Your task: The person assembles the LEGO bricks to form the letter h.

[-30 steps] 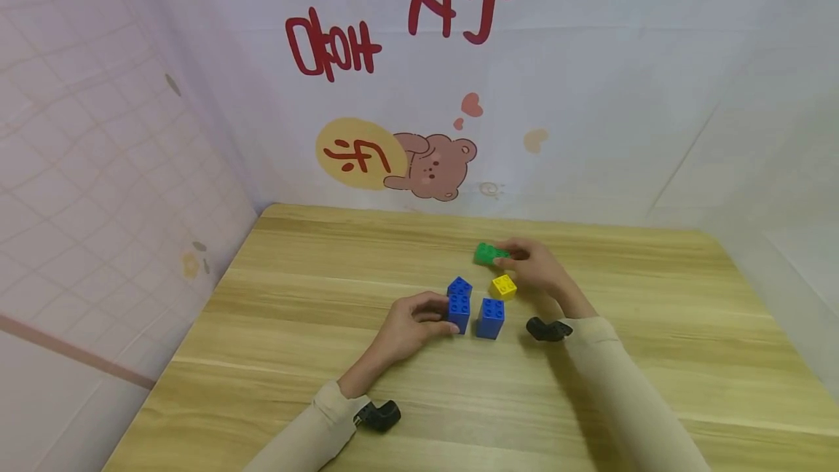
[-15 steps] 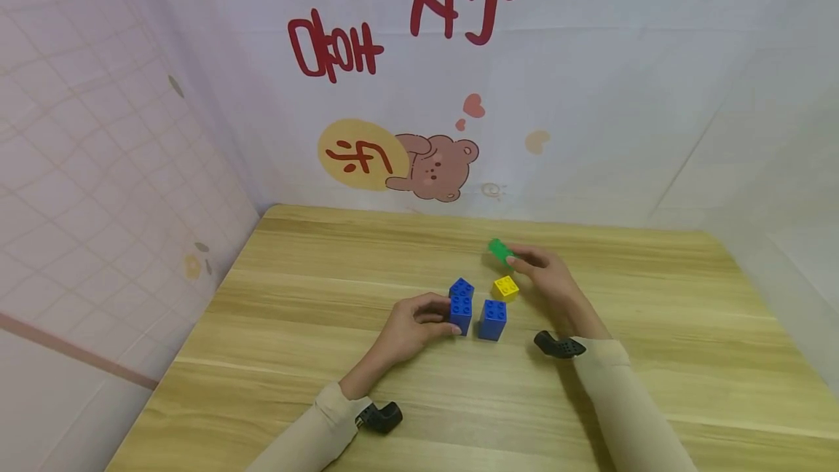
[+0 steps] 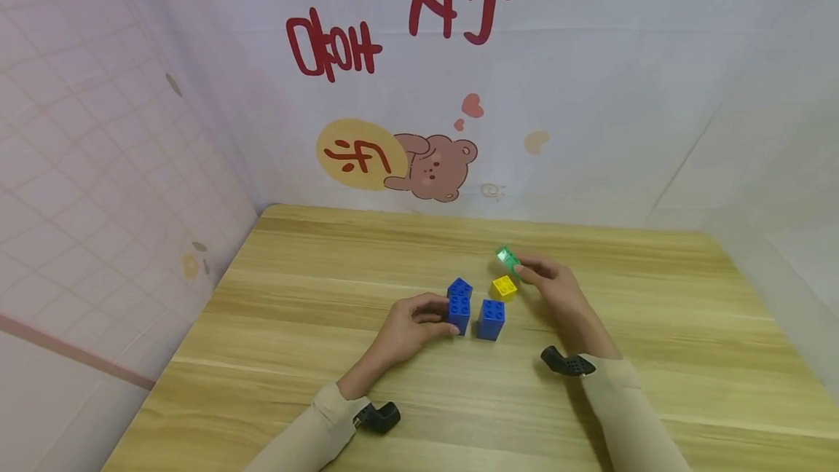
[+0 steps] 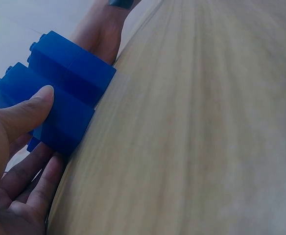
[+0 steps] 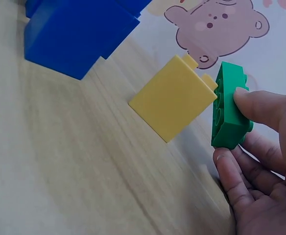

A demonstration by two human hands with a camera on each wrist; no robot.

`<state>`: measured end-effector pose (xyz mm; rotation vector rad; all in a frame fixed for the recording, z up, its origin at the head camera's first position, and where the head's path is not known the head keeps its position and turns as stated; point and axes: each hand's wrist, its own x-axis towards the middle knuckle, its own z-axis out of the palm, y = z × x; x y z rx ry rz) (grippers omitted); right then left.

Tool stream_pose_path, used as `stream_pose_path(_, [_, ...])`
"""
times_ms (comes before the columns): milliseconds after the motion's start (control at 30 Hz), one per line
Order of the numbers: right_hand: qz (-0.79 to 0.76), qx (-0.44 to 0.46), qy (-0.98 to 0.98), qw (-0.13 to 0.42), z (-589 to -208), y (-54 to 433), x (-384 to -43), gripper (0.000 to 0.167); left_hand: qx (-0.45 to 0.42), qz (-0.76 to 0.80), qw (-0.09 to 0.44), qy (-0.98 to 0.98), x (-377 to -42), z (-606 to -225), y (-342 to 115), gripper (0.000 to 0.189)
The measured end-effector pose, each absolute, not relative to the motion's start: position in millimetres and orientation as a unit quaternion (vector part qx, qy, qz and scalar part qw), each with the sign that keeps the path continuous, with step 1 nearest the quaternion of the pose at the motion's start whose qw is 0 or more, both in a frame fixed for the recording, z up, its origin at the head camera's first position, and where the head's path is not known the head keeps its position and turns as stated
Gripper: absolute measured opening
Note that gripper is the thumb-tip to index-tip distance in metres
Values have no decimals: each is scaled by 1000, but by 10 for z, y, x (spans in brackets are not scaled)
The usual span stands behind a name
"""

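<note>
the left hand (image 3: 409, 326), at the centre of the head view, grips the near blue block (image 3: 459, 317). the left wrist view shows the thumb along one face and fingers round the far side, a hold that probably keeps the block from sliding or tipping. it stands upright, studs up.

the right hand (image 3: 553, 290), right of centre in the head view, pinches the green block (image 3: 507, 261) between thumb and fingers. in the right wrist view the block is turned on edge, its hollow underside towards the left of the frame and its studs towards the right; the thumb lies near the studs and the fingertips bear on the lower end, perhaps so the block can be turned without covering its underside. it looks lifted, though whether any part meets the table (image 3: 328, 261) is hard to tell.

the yellow block (image 3: 504, 288) sits studs up just below the green block in the head view; whether they touch is unclear. the right blue block (image 3: 491, 320) stands upright beside the near one, with bare wood between them. the back blue block (image 3: 460, 287) shows just above the near one, partly hidden by it, its corner turned to the top of the frame.
</note>
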<state>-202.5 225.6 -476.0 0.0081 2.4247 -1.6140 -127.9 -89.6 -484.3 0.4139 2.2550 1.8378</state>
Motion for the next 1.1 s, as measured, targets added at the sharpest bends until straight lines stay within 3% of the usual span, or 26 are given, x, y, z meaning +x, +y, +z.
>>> stream_pose_path(433, [-557,30,821,123,-4724,2360,-1815,69,143,619,97,766,-1282,-4853,-863,39])
stream_pose_path(1100, [-497,-69,863,64,-4363,2288,-1755,43,139,617,107,767,-1310,-4859,-887,40])
